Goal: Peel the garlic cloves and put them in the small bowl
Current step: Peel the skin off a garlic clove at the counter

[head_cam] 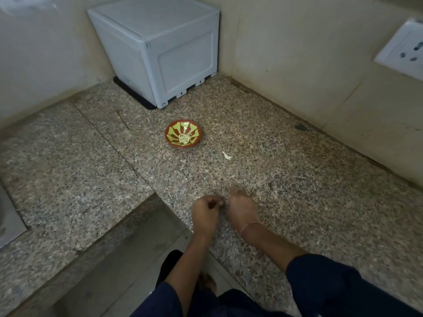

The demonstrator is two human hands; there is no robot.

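Note:
A small red bowl [183, 136] with a yellow petal pattern stands on the speckled stone counter [286, 179]. Pale peeled garlic cloves [184, 138] lie at its bottom. A scrap of white garlic skin [227, 155] lies on the counter to the bowl's right. My left hand [206, 212] and my right hand [241, 207] are close together at the counter's near edge, well in front of the bowl. The fingers of both hands curl toward each other. Whatever they pinch between them is too small and dark to make out.
A white plastic box [160, 49] on a dark mat stands in the far corner against the tiled walls. A wall socket [402, 49] is at the upper right. The counter steps down at the left to a lower ledge, with the floor below me.

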